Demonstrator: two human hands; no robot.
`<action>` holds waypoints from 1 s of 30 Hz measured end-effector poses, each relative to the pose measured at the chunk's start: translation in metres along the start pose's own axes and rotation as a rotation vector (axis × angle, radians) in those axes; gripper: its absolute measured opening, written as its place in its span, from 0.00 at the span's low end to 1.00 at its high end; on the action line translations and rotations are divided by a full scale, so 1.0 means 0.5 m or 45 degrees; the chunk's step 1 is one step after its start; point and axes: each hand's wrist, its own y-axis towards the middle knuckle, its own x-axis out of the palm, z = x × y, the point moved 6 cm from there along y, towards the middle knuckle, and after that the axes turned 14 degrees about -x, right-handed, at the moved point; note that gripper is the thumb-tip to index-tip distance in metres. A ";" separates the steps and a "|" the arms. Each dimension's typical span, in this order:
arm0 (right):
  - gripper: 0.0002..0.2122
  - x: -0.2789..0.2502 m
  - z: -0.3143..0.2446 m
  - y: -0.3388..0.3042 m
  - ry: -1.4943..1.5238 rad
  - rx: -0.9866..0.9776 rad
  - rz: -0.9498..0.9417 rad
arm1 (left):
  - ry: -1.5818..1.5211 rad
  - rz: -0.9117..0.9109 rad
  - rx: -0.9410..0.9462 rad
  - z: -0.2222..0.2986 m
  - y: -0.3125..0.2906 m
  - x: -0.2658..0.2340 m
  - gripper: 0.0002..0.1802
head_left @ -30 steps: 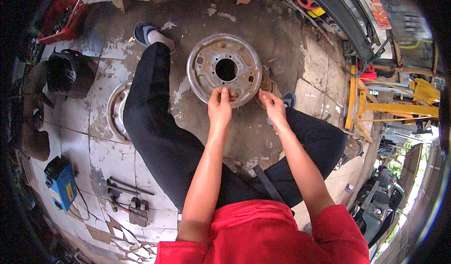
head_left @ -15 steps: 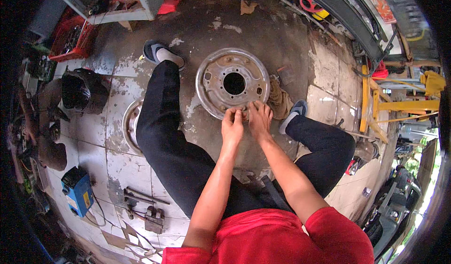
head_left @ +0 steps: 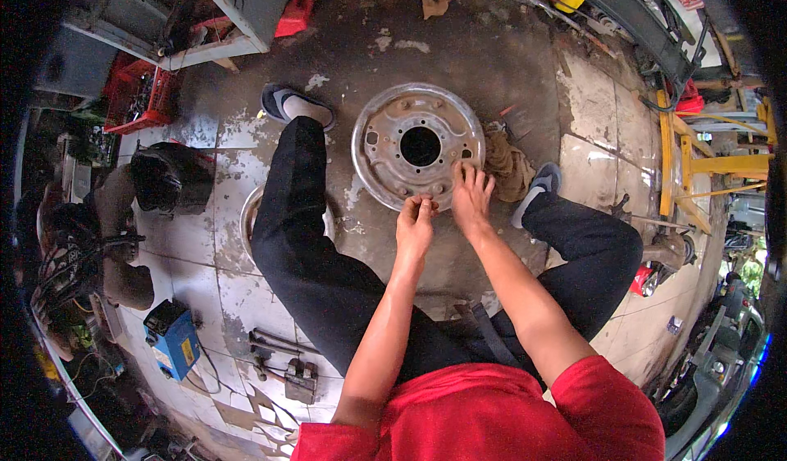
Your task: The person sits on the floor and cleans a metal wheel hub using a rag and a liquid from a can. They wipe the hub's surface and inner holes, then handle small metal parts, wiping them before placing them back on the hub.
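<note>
A round, worn metal brake backing plate (head_left: 385, 176), with a large central hole and small bolt holes around it, lies on the floor between my feet. My left hand (head_left: 416, 222) is at its near rim, thumb and fingers pinched together; whatever is between them is too small to make out. On the plate's near right side rests my right hand (head_left: 471, 199), fingers apart and slightly bent, with nothing visible in it. A crumpled brown cloth (head_left: 512, 174) lies against the plate's right edge.
Partly behind my left leg is another round metal piece (head_left: 249, 225). To the left are a black bucket (head_left: 168, 178), a red crate (head_left: 141, 100), a blue box (head_left: 172, 342) and long-handled tools (head_left: 275, 340). A yellow metal frame (head_left: 721, 166) stands at the right.
My right hand has moved away from the left, rightward and farther up the plate, its fingers spreading. The left hand stays pinched at the near rim. The whole view has shifted slightly.
</note>
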 end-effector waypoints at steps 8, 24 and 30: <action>0.29 -0.036 -0.015 0.040 0.106 -0.061 -0.057 | 0.119 0.510 0.399 -0.060 0.072 -0.102 0.13; 0.31 -0.008 0.014 0.026 0.095 -0.148 -0.087 | 0.159 0.469 0.093 -0.141 0.145 -0.118 0.40; 0.32 -0.036 0.054 0.065 0.098 -0.096 -0.008 | 0.527 0.345 0.069 -0.132 0.126 -0.084 0.33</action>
